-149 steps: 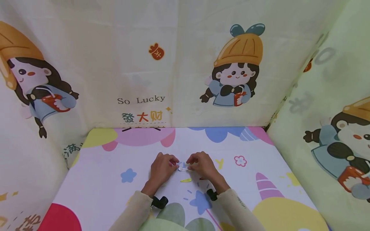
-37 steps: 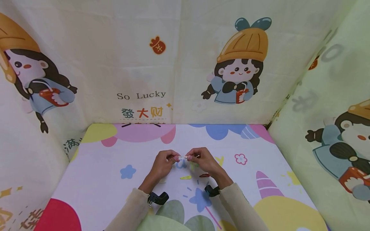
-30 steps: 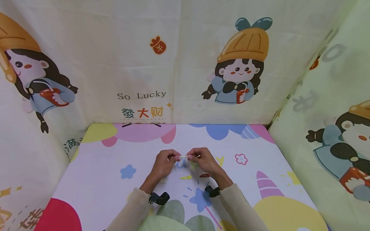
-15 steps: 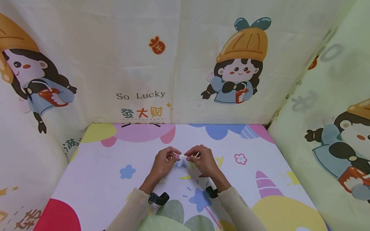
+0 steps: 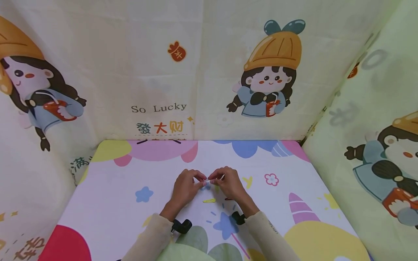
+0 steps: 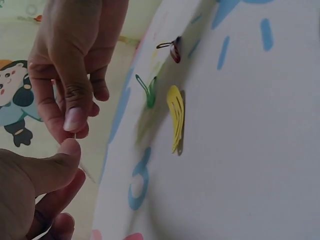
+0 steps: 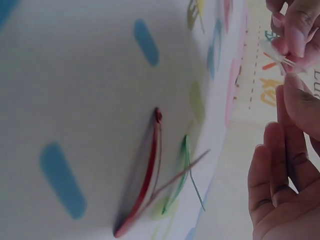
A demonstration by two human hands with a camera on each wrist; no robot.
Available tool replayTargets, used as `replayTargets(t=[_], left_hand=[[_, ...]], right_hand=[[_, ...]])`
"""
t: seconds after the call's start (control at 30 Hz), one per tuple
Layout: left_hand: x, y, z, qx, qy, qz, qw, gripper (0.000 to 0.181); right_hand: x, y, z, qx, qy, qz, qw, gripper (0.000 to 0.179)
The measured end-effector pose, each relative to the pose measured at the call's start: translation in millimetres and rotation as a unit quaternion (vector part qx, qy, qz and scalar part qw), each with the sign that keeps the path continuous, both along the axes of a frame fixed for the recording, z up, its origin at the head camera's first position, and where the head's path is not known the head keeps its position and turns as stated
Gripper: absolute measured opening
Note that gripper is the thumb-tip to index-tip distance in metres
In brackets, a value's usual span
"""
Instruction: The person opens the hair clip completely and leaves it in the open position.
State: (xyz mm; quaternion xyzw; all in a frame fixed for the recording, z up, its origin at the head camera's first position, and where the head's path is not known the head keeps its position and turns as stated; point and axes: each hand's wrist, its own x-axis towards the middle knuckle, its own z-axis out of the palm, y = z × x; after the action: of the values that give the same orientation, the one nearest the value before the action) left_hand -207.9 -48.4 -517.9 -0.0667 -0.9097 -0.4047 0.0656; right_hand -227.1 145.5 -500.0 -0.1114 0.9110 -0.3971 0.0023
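Note:
In the head view, my left hand (image 5: 186,186) and right hand (image 5: 228,183) meet over the middle of the table, thumbs and fingertips pinching a small white snap hair clip (image 5: 208,181) from both sides. Fingers hide most of the clip; its pale end (image 7: 272,51) shows in the right wrist view. Below the hands lies a yellow hair clip (image 6: 175,112). Near my right wrist, a dark red hair clip (image 7: 150,170) lies with its thin prong sprung away from the frame. Beyond it is a green hair clip (image 7: 183,172), also sprung apart.
The table has a white cover (image 5: 111,203) printed with colourful shapes. Patterned cloth walls (image 5: 212,72) rise at its back and both sides. A black wrist camera (image 5: 181,226) sits on the left wrist, another camera (image 5: 238,218) on the right.
Five seconds ago the white clip was lower, closer to the table; both hands then raised it. In the last half second the fingertips have closed together, covering more of it, and the hands have dipped slightly.

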Motion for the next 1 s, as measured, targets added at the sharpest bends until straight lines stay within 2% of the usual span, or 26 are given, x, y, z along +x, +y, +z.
replayTargets(t=[0.2,0.4,0.63,0.77,1.0], left_hand=[[-0.6,2.1,-2.0,-0.02,0.019,-0.005,0.9996,0.019],[-1.2,2.7,-1.8,-0.023,0.008,-0.009,0.9997,0.016],[-3.8,4.1,-3.9,-0.047,-0.005,-0.021,0.9987,0.012],[-6.1,5.3,-7.4,-0.073,0.003,-0.021,0.9971,0.013],[-9.1,7.8,-12.3,-0.121,0.003,-0.022,0.9924,0.013]], right_hand=[[-1.2,3,-2.6,-0.002,-0.001,0.004,1.0,0.012],[-0.6,4,-2.6,-0.013,-0.006,0.007,0.9999,0.014],[-1.3,2,-4.2,0.004,-0.019,0.007,0.9998,0.015],[-2.3,-2,-5.4,0.045,-0.021,0.008,0.9987,0.016],[-1.4,-11,-7.5,0.147,0.018,0.019,0.9888,0.016]])
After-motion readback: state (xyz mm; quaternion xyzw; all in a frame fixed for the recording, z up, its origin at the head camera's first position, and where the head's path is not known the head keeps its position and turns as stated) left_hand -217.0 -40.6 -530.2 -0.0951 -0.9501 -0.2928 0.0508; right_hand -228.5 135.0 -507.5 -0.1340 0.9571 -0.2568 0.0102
